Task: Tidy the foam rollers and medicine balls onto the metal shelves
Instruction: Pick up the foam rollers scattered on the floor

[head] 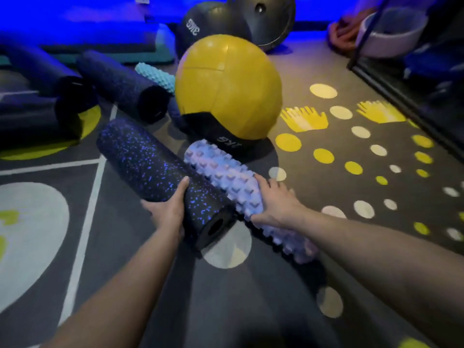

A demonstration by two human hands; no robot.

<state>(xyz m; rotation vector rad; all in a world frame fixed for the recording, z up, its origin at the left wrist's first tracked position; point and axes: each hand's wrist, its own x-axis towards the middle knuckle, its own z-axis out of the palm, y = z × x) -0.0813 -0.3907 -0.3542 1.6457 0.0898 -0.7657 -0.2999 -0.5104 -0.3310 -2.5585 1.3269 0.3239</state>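
**Gathering two foam rollers off the gym floor**

Looking down along two bare forearms towards a patterned floor point(351, 172) with yellow and white dots.

Judged as the pick-up step, early in the tidy: a roller taken in each hand, with most of the kit lying loose on the floor.

Left hand point(165, 209): wrapped round the near end of a dark speckled foam roller point(155, 167), thumb over the top, fingers curled underneath, close to the hollow end face.

Right hand point(273, 204): clamped palm-down across a pale knobbed foam roller point(226, 177), thumb on the near side, fingers reaching over the far side.

Both rollers side by side and touching, angled away from the viewer. Hard to tell whether either is clear of the floor yet.

Just beyond them, a yellow medicine ball point(226, 86); behind that, two dark medicine balls point(213, 28). To the left, more dark rollers point(123, 86) and a teal ridged roller point(155, 76).

At the right edge, a dark metal frame point(401, 91), probably the shelves.

Next, likely: lifting both rollers together, turning right and laying them lengthwise on a shelf. Calls for firm grips, since round foam rolls easily.
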